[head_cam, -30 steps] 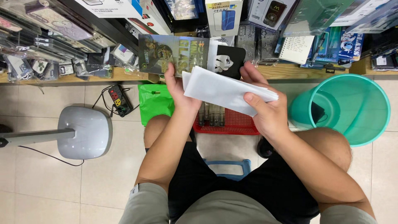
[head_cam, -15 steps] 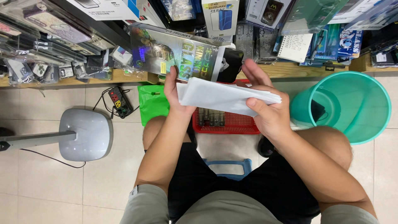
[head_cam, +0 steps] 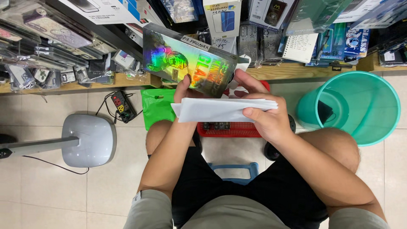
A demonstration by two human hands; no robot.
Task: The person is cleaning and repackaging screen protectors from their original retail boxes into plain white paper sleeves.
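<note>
**Hands, packet and envelopes — seated at a shelf**

Left hand (head_cam: 183,90): centre of the frame, fingers closed round the lower edge of a holographic packet (head_cam: 186,63), which it holds tilted, its rainbow face up, in the upper centre against the shelf stock.

Right hand (head_cam: 263,112): just right of centre, clenched on a stack of white envelopes (head_cam: 218,110) — thumb on top, fingers behind. The stack lies roughly level, just below the packet and overlapping its lower edge.

Below the hands: a red basket (head_cam: 231,129) on the tiled floor, between the person's bare knees; a blue stool (head_cam: 235,169) shows under the black shorts.

Right of the frame: a teal bin (head_cam: 373,123), open mouth facing the camera.

Left of centre: a green plastic bag (head_cam: 157,106), a black power strip (head_cam: 121,106) beside it, and a grey fan base (head_cam: 89,140) at lower left.

Top band: a wooden shelf (head_cam: 288,71) crowded with boxed and bagged phone accessories.
</note>
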